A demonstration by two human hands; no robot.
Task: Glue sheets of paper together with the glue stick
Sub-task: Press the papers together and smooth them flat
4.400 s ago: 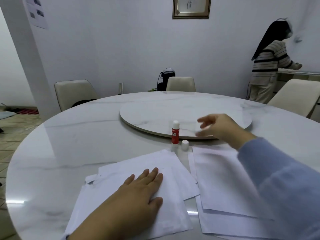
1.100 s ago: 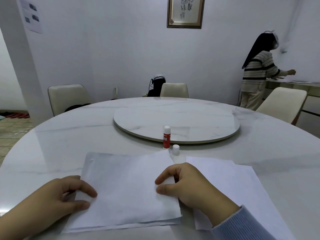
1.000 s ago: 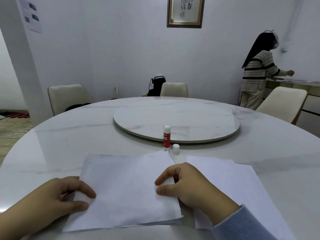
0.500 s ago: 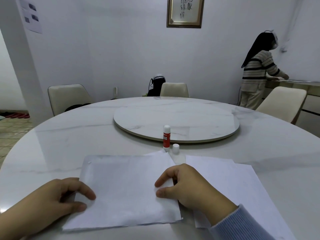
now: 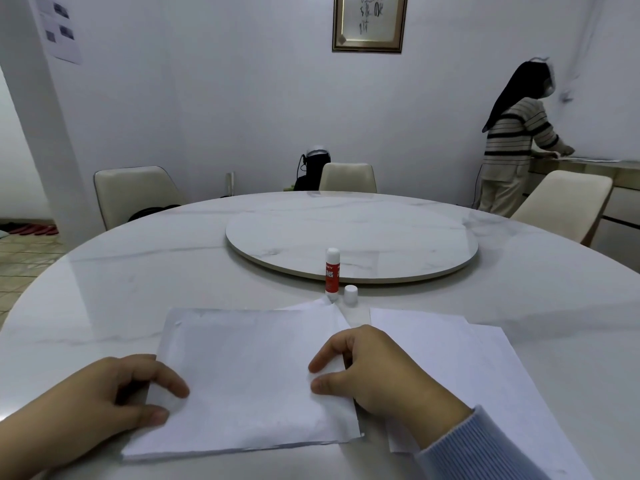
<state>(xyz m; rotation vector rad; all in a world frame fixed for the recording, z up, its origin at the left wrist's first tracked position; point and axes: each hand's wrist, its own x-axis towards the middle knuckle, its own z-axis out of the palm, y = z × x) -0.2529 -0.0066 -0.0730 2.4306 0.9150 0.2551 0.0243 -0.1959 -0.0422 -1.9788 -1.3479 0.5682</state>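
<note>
The fingers [image 5: 175, 388] of both hands stayed pinched on the side edges of the white paper stack [image 5: 247, 379] on the near counter [image 5: 138, 282], barely moved, suggesting pressing continued, the uncapped red-and-white glue stick [image 5: 332, 270] standing beyond.

Under our right grip [image 5: 374, 368] the right edge of the paper stack [image 5: 249, 375] is covered, and beyond that grip only a corner of a lower sheet [image 5: 311, 304] peeks out. Our left grip [image 5: 114, 396] hides the stack's left edge, its forearm cut off by the frame. Beyond the right grip, the glue stick [image 5: 331, 271] label is too small for us to read fully.
</note>
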